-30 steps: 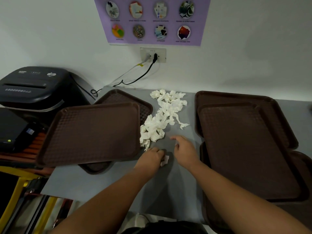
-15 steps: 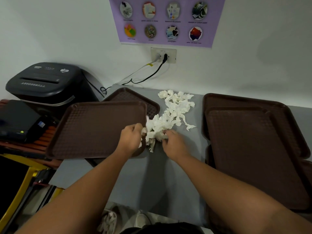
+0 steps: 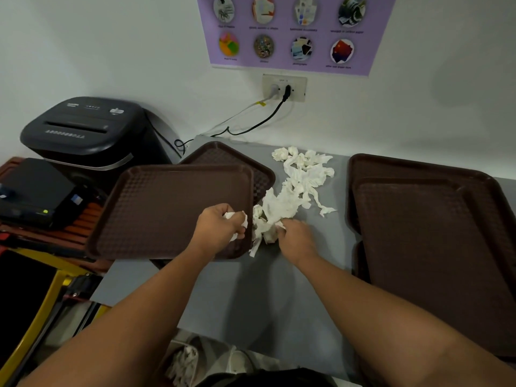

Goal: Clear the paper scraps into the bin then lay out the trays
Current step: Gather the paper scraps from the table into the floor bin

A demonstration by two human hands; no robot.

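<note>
A crumpled wad of paper (image 3: 236, 219) is clamped in the curled fingers of the left hand (image 3: 220, 230), above the near right corner of the top left tray (image 3: 173, 210). The right hand (image 3: 296, 238) is closed on the near end of the paper scraps (image 3: 290, 196), which are spread from the middle of the worktop (image 3: 251, 297) toward its back edge. The left tray overhangs the left edge. The right trays (image 3: 432, 233) are stacked along the right edge. Between the stacks an open grey strip reaches the near edge.
</note>
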